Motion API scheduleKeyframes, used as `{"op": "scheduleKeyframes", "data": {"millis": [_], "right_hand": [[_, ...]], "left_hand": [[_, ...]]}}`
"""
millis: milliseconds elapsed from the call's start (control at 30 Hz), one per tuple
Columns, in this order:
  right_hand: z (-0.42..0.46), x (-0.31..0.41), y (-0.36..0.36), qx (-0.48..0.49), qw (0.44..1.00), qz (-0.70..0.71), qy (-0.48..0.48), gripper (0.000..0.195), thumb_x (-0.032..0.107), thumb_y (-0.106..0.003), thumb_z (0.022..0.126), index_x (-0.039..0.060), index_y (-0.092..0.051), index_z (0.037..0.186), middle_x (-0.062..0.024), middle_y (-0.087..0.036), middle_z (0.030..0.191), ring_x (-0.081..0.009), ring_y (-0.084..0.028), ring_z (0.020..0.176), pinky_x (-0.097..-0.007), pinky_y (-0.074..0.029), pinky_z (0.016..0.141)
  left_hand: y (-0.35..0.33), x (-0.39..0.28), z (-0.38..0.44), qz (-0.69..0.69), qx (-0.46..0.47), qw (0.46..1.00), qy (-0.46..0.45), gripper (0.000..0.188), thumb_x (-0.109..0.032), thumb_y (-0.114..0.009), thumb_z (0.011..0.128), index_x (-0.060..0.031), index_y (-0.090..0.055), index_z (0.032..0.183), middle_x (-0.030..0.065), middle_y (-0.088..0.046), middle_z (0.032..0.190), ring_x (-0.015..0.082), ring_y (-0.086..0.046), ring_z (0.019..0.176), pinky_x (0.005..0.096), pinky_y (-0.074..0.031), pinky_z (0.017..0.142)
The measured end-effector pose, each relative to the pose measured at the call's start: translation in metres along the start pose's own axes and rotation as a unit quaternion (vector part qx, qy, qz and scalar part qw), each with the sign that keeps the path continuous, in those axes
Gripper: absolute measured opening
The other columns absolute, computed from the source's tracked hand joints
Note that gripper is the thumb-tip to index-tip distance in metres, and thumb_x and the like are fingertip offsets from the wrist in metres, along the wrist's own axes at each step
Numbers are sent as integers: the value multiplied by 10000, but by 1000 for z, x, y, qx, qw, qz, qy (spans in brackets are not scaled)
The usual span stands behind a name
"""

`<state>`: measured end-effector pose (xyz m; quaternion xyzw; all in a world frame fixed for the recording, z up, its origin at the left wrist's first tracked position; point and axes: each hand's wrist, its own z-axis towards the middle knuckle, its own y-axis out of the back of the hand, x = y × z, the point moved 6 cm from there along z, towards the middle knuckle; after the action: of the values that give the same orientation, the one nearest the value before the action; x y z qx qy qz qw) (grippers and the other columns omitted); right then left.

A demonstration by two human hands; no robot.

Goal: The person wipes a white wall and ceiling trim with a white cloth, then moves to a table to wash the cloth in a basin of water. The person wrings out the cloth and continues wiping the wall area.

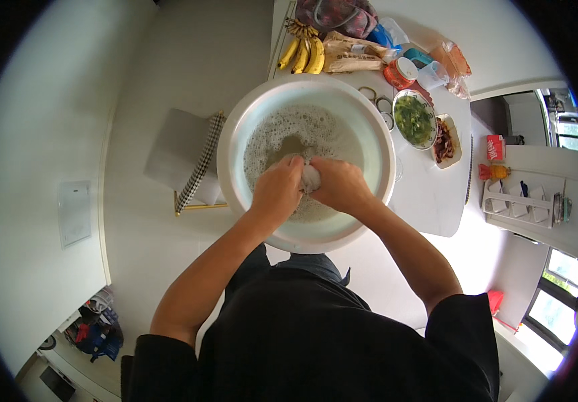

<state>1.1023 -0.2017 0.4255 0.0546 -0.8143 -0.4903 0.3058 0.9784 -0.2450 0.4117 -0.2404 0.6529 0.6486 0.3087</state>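
Note:
A large white plastic basin (228, 166) holds cloudy, sudsy water (314, 120) right in front of me. Over the water, my left hand (280, 183) and my right hand (341, 185) grip a wet, light grey cloth (311, 179) bunched between them. My hands are close together, with fingers wrapped around it. Most of the cloth is hidden by my fingers, and I cannot tell whether its lower part touches the water. Foam covers much of the surface, with a darker gap just beyond my hands.
The basin's right side overlaps a white table (427, 201). Along it are bananas (309, 53), a red jar (400, 73), a bowl of green soup (414, 119) and a dish of dark food (447, 143). To the left stands a chair (201, 166) with a checked edge.

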Motion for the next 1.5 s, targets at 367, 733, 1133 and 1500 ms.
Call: {"op": "scheduleKeyframes", "data": {"millis": [367,733,1133,1500], "right_hand": [[58,-75,83,-163,981,-25,101,568,258,-846,557,18,-725,1058,-180,-473,1333,-383,-411,1266,-474,-370,1084],[162,-133,66,102,988,111,16,471,141,-773,741,-34,-662,1163,-110,-723,1013,-201,-680,880,-347,-537,796],[143,-94,82,68,948,311,-15,724,155,-768,756,-14,-462,1390,-80,-634,1199,-231,-620,1028,-373,-496,891],[36,179,90,82,969,233,12,595,160,-754,782,10,-536,1314,-92,-640,1225,-232,-623,1080,-398,-501,917]], "left_hand": [[46,30,-63,111,-196,974,10,274,-5,-760,742,-47,-547,909,118,-561,902,333,-555,862,426,-463,732],[-19,87,-137,-150,-282,837,444,642,-621,-432,983,17,-500,989,268,-642,772,479,-641,771,543,-489,675],[-1,81,-158,-317,-384,765,408,680,-587,-353,1025,18,-571,807,232,-601,695,414,-612,699,494,-476,684],[162,80,-337,-378,-485,726,309,612,-523,-429,1028,13,-561,765,202,-588,678,373,-604,668,476,-455,646]]}}
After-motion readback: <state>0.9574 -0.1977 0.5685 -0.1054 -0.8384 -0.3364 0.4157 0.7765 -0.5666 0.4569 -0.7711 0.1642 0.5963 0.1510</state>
